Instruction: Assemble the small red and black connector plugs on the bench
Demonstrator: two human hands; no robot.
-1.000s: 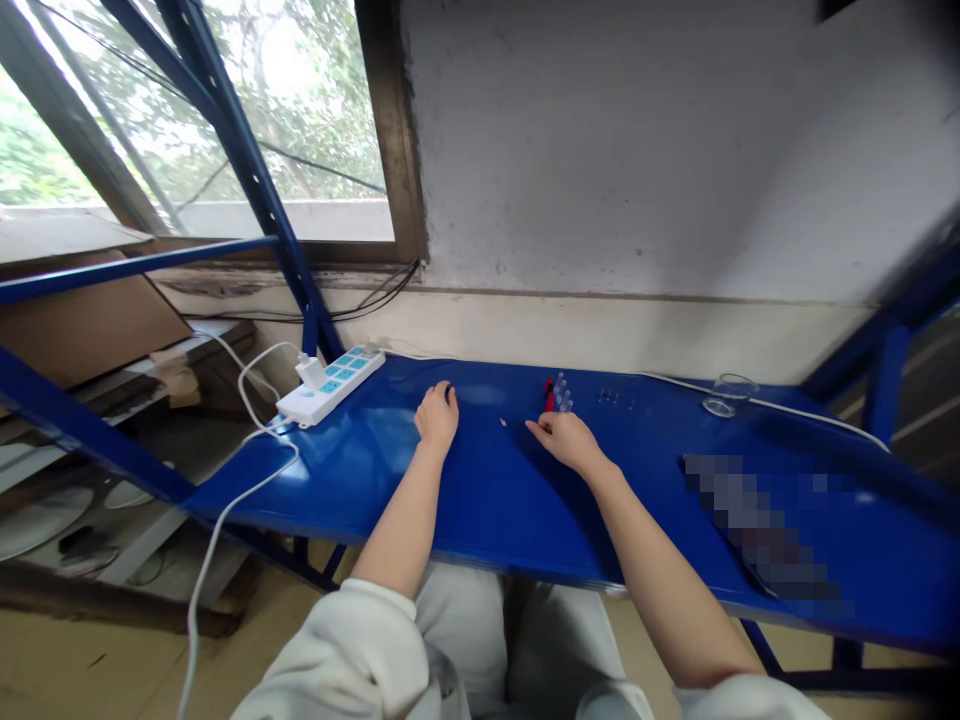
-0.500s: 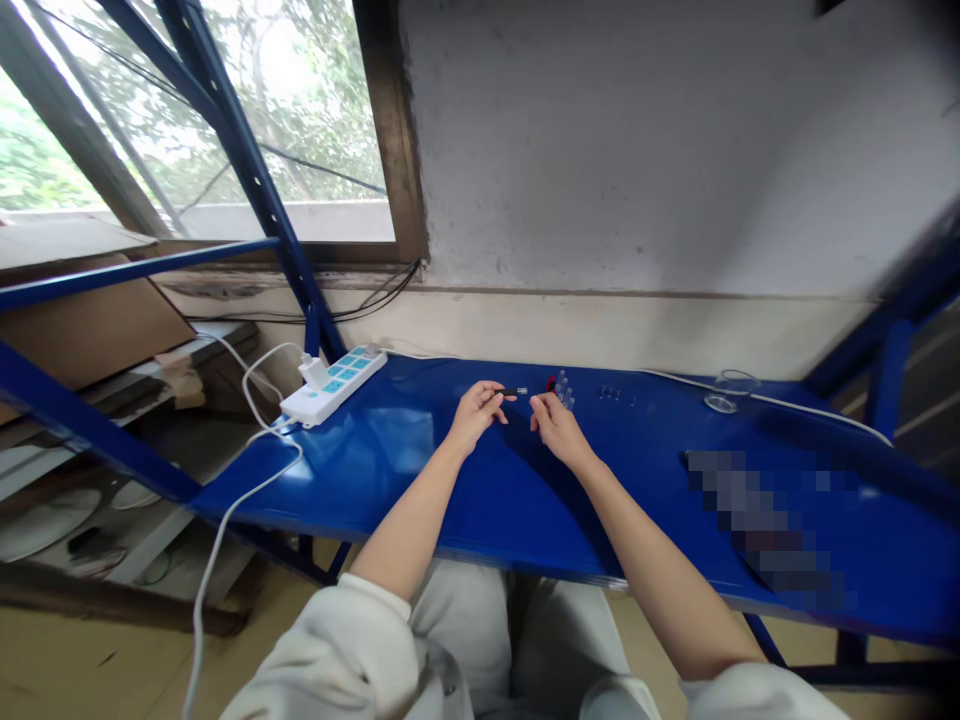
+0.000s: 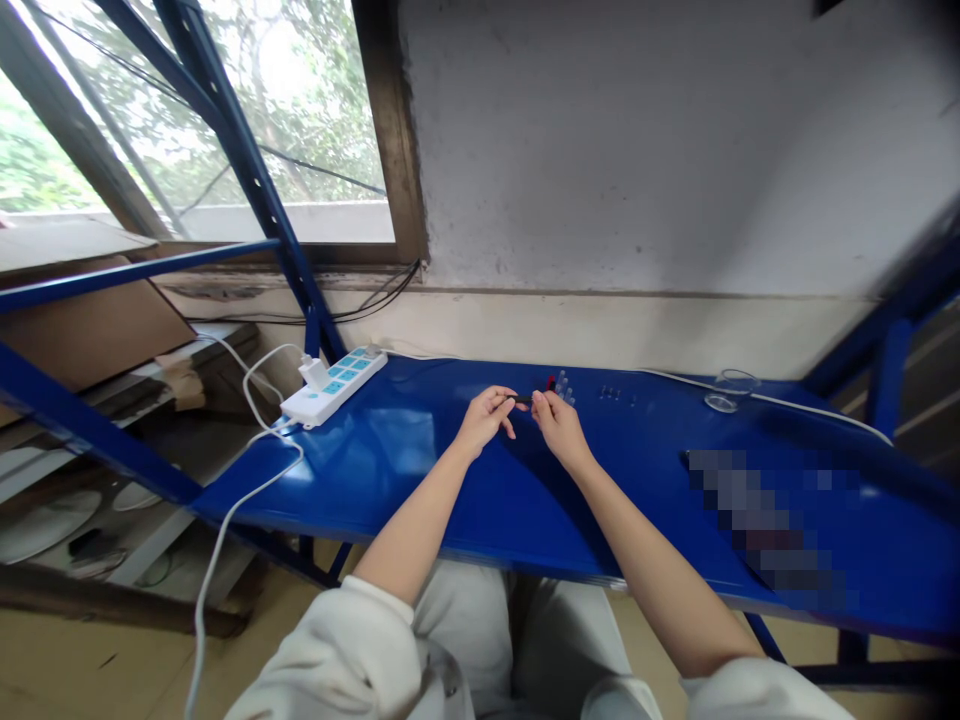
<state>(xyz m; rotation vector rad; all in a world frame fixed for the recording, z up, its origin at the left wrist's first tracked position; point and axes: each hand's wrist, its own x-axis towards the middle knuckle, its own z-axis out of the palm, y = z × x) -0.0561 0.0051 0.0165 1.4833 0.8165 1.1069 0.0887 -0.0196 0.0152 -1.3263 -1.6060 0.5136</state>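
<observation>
The dark rod [image 3: 523,399] lies crosswise above the surface [image 3: 517,520], spanning the gap between both hands, its long axis running left to right. The left hand [image 3: 484,420] pinches its left end, thumb against fingers; the right hand [image 3: 559,428] meets the other end, fingers bunched, their exact grip hidden.

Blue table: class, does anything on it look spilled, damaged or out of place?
Nothing looks spilled. The white cable looks untidy, trailing from beside the power strip over the blue table's edge. At right, a pixelated patch hides what lies beneath. The held dark stick is too small to check for damage.
</observation>
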